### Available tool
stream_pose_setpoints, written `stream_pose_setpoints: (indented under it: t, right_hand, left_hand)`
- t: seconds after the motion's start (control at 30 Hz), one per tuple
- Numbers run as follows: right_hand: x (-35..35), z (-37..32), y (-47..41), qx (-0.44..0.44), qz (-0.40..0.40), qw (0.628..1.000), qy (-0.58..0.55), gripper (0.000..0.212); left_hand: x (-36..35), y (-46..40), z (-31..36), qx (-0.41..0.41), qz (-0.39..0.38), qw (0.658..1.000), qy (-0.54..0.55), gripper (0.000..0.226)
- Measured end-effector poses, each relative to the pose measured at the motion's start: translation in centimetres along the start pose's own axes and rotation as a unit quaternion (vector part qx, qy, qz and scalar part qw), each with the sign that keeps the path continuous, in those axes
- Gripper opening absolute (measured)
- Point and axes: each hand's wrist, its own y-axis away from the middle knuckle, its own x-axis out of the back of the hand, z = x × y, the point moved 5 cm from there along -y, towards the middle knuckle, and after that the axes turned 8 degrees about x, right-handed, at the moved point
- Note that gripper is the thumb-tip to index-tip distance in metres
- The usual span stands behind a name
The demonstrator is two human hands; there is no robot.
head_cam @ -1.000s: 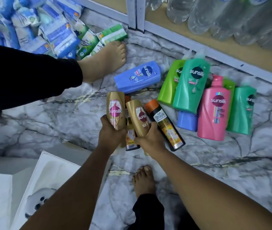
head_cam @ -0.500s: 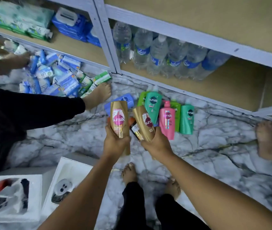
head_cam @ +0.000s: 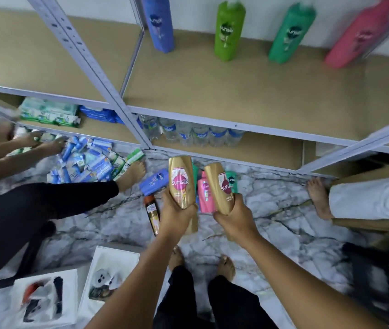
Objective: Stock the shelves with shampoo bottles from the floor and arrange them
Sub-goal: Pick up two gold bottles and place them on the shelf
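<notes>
My left hand grips a gold shampoo bottle with a pink label, held upright. My right hand grips a second gold shampoo bottle with a maroon label, tilted left. Both are raised above the marble floor in front of the shelf board. At the back of that shelf stand a blue bottle, a light green bottle, a teal bottle and a pink bottle. On the floor lie a blue bottle, a pink bottle, a teal bottle and a slim dark bottle with an orange cap.
Water bottles fill the lower shelf. Another person's leg and hands work among blue and green packets at left. A third person's foot is at right. White boxes lie on the floor by my feet.
My view has tilted up as I rise, bringing the upper shelf with its standing bottles into sight. Both hands have lifted the gold bottles higher off the floor.
</notes>
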Motion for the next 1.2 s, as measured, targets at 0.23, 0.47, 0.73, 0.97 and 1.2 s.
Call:
stream_pose_setpoints:
  t: [0.23, 0.47, 0.73, 0.97, 1.2]
  right_hand:
    - [9.6, -4.3, 4.5, 0.047, 0.045, 0.998, -0.011, 0.054]
    - [17.1, -8.3, 7.1, 0.074, 0.106, 0.991, -0.038, 0.054]
    - [23.9, -14.2, 7.3, 0.090, 0.197, 0.973, -0.078, 0.045]
    - [31.0, -20.1, 6.6, 0.144, 0.286, 0.941, -0.108, 0.043]
    - [40.3, -25.4, 5.4, 0.195, 0.373, 0.898, -0.128, 0.057]
  left_hand:
    - [-2.2, 7.3, 5.9, -0.003, -0.019, 0.999, -0.045, 0.066]
    - [-3.2, 11.2, 14.1, -0.071, -0.054, 0.994, -0.063, 0.056]
    - [-3.0, 12.7, 24.0, -0.177, -0.077, 0.977, -0.090, 0.052]
    - [-3.8, 14.8, 33.8, -0.284, -0.118, 0.949, -0.063, 0.054]
    - [-7.2, 17.6, 44.0, -0.378, -0.153, 0.913, -0.023, 0.061]
